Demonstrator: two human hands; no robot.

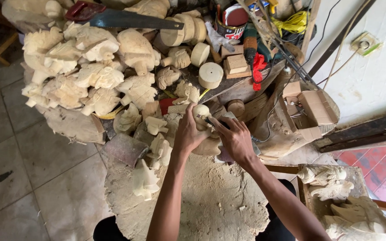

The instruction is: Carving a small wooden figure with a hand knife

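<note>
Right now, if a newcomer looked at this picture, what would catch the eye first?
First, the heap of pale carved wooden figures filling the upper left of the workbench. Next, at the centre, the left hand grips a pale carving while the right hand holds a thin tool against it. A handsaw lies across the top of the heap.

Bare forearms, no sleeves, dark trousers
</note>
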